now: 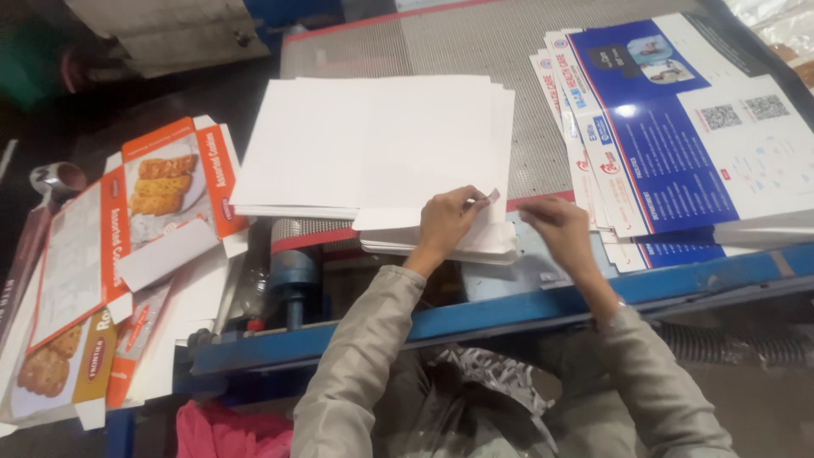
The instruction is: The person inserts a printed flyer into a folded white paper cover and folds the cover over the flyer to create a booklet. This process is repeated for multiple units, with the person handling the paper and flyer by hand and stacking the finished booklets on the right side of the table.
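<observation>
Lower centre: grey sleeves and a blue rail are seen. Above these, the left hand is pinched shut on a sheet corner of the white stack; the right hand is held just beside, fingers together on nothing visible. The stack's long axis runs across the frame, up-left of both hands. Left: flattened biscuit cartons. Upper right: blue printed sheets, on the mesh belt.
</observation>
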